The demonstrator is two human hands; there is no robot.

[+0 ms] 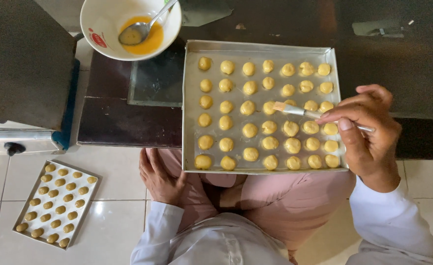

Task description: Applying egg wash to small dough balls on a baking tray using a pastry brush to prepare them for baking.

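Pastry brush pinched over a tray of dough balls

The right hand (368,130) has its fingers (346,115) closed on the handle of a pastry brush (295,110); the bristles reach out to the left of the fingertips and touch a dough ball (270,108) in the middle rows of the baking tray (192,108). The left hand (160,176) lies flat on the person's knee, fingers loosely spread and holding nothing, just below the tray's near left corner. Well beyond the brush, a bowl of egg wash (130,27) with a spoon stands on the dark tabletop (113,122).
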